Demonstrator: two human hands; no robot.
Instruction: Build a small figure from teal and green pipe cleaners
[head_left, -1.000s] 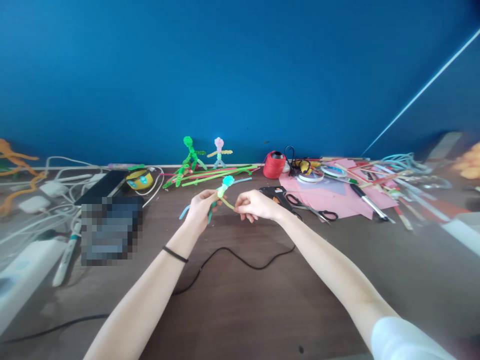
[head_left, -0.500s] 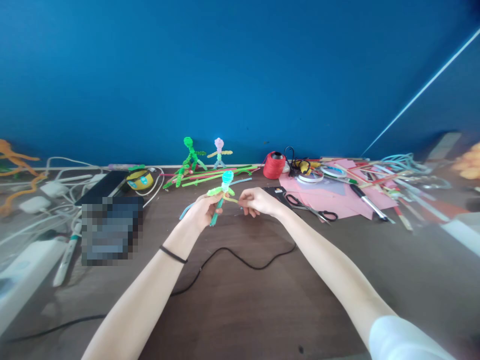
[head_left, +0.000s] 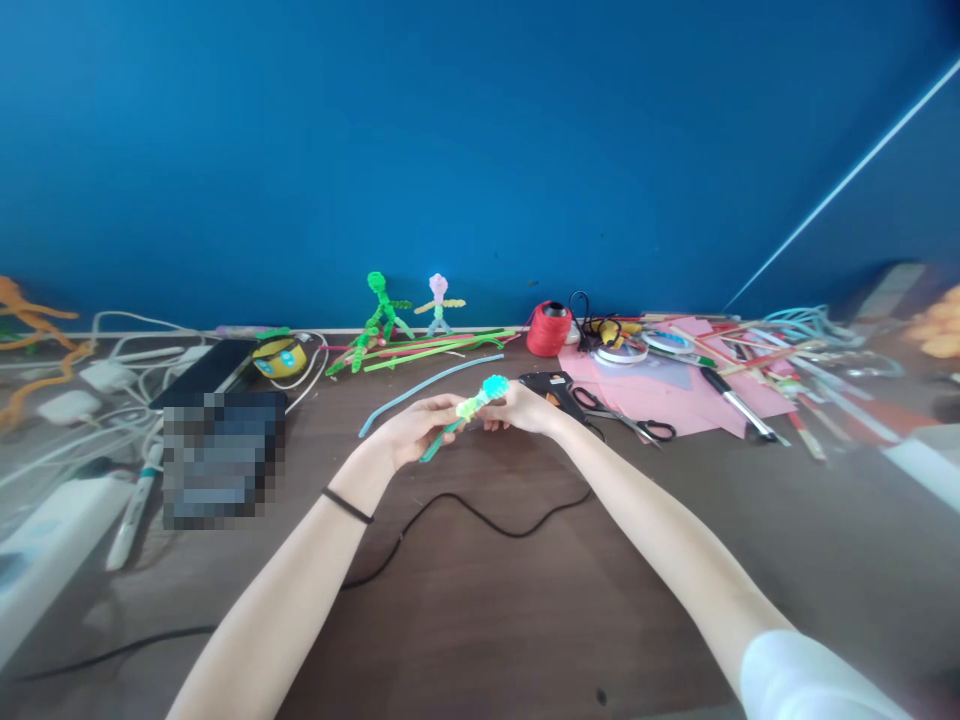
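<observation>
A pipe-cleaner figure [head_left: 470, 407] with a turquoise head, yellow-green middle and teal legs leans to the right between my hands above the desk. My left hand [head_left: 416, 428] is closed on its lower body. Behind the head, my right hand [head_left: 523, 408] is closed too, its fingertips at the figure's side and partly hidden. A light blue pipe cleaner [head_left: 424, 383] lies curved just behind my left hand. To the right of my right hand lies a black glue gun [head_left: 556, 386]. A green pipe-cleaner figure [head_left: 379, 300] and a pink-headed one [head_left: 439, 302] stand against the wall.
Scissors [head_left: 622, 415], pink paper [head_left: 675, 400], a marker [head_left: 739, 405] and a red thread spool [head_left: 548, 330] are on the right. White cables [head_left: 112, 380], a yellow tape measure [head_left: 279, 358] and a power strip [head_left: 60, 550] crowd the left. A black cord [head_left: 480, 515] crosses the desk nearer me.
The figure has tipped over to the right and turned, its head moving lower and rightward. My right hand has come closer to my left, up against the figure. More of the blue pipe cleaner shows.
</observation>
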